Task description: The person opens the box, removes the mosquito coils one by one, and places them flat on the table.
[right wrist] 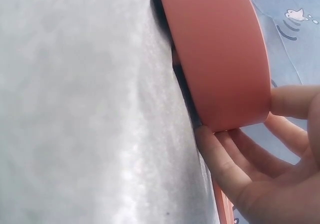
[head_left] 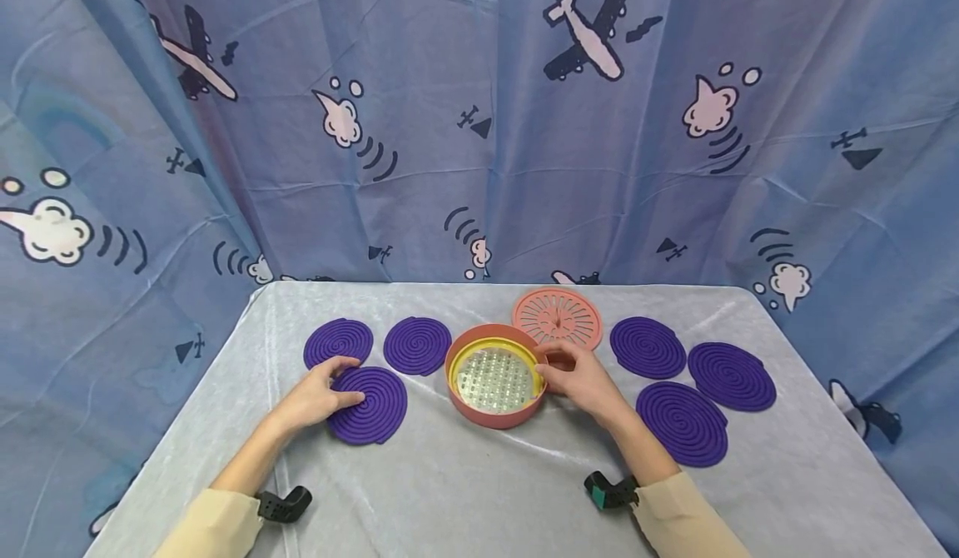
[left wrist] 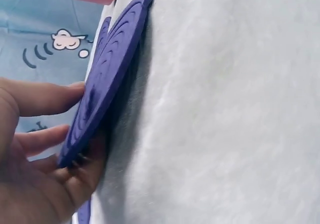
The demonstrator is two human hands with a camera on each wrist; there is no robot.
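Note:
My left hand (head_left: 318, 393) holds a purple spiral mosquito coil (head_left: 378, 416) by its left edge. In the left wrist view the thumb lies on the upper face of the coil (left wrist: 107, 79) and fingers reach under it; its near edge is lifted off the cloth. At the centre stands a round coral coil holder (head_left: 490, 418) with a yellow inner ring and a silvery dotted base inside. My right hand (head_left: 580, 379) grips its right side. The right wrist view shows the thumb at one edge of the holder's wall (right wrist: 220, 54) and fingertips at the other edge, by the cloth.
Behind the holder lies a coral slotted lid (head_left: 541, 308). Two more coils (head_left: 339, 340) (head_left: 417, 346) lie at the back left. On the right are three others (head_left: 648, 347) (head_left: 732, 376) (head_left: 682, 425). A pale cloth covers the table (head_left: 479, 491); a blue patterned curtain (head_left: 419, 125) hangs behind.

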